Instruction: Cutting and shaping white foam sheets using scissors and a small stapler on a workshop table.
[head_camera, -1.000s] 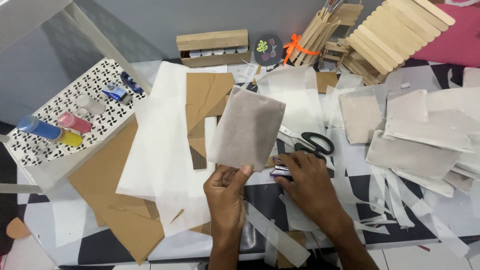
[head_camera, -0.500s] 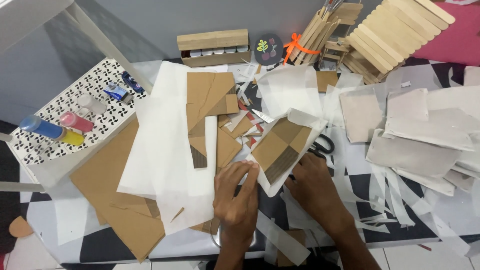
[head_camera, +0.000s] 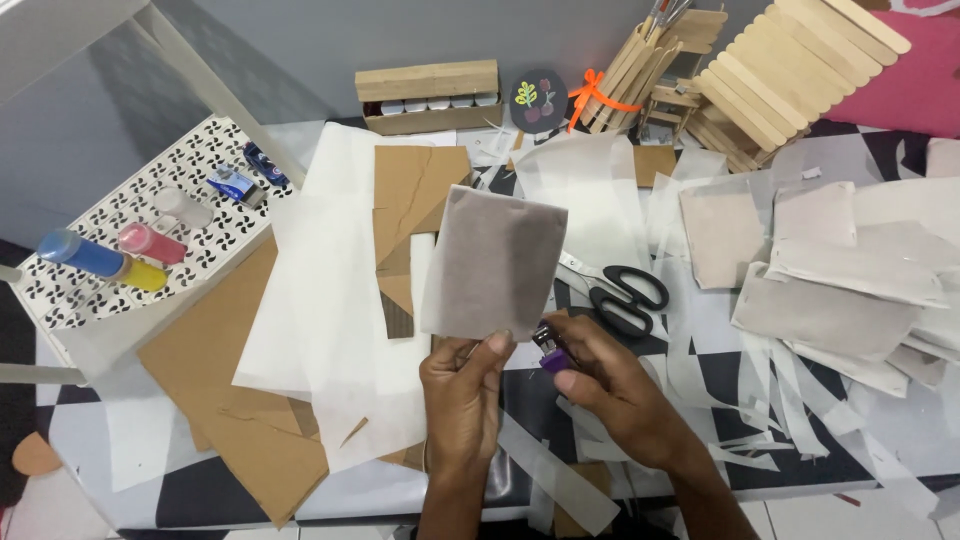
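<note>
Grey wall (head_camera: 300, 40) backs a table (head_camera: 80, 470) in a black-and-white checked cloth, buried under craft stuff. Left of the left hand (head_camera: 462, 400) lie brown cardboard (head_camera: 215, 400) and a white tissue sheet (head_camera: 330, 330); beyond those, a patterned tray (head_camera: 150, 250) carries paint bottles (head_camera: 95, 258). Right of the right hand (head_camera: 615, 395) sit covered panels (head_camera: 820, 300) and loose paper strips (head_camera: 790, 420), with black scissors (head_camera: 625, 295) just past its knuckles. Stick-built models (head_camera: 780, 70) stand at the far edge.

Left hand pinches the bottom edge of a grey panel (head_camera: 492, 262), holding it upright just above both hands. It looks light, stiff enough to stand from one pinch, likely card wrapped in thin paper, so the skin would crease or tear easily; the edge is the safest hold. Right hand closes around a small purple lighter (head_camera: 552, 355), beside the panel's lower right corner.
</note>
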